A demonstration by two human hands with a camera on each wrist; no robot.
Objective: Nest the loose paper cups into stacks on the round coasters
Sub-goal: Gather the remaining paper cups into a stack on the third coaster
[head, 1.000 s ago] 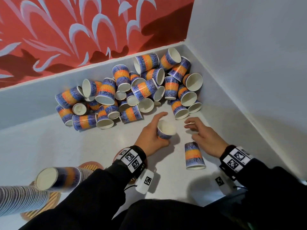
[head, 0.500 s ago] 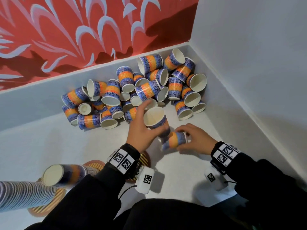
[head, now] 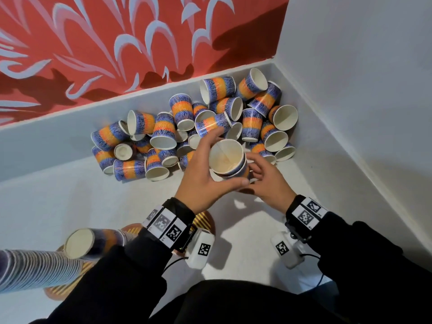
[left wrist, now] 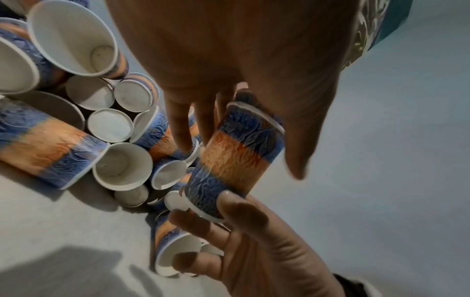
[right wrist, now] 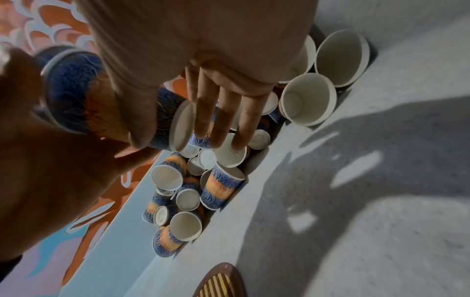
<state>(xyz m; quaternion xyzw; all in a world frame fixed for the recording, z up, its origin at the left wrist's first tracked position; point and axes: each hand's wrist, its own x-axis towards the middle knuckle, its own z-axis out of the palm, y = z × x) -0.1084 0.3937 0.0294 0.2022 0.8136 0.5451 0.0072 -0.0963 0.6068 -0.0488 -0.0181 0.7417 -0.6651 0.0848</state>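
Note:
My left hand (head: pixel 231 159) grips two nested blue-and-orange paper cups (head: pixel 224 157) from the side, mouth up, above the white floor. My right hand (head: pixel 254 176) reaches in from the right, and its thumb and index finger pinch the outer cup's base. In the left wrist view the cup (left wrist: pixel 239 156) hangs from my left fingers (left wrist: pixel 183 138), with the right hand (left wrist: pixel 211 211) at its bottom. In the right wrist view my right thumb lies along the cup (right wrist: pixel 76 90). Behind lies the pile of loose cups (head: pixel 198 127). A round striped coaster (head: pixel 203 222) shows under my left wrist.
Two tall cup stacks (head: pixel 79 243) (head: pixel 35 270) rise at the lower left over another coaster (head: pixel 56 293). The pile fills the corner where a red patterned wall (head: pixel 140 43) meets a white wall (head: pixel 350 90). Bare white floor (head: pixel 58 206) lies left of my hands.
My right hand picked up the upside-down cup from the floor and slid it over the base of the cup in my left hand. Both hands rose and came together.

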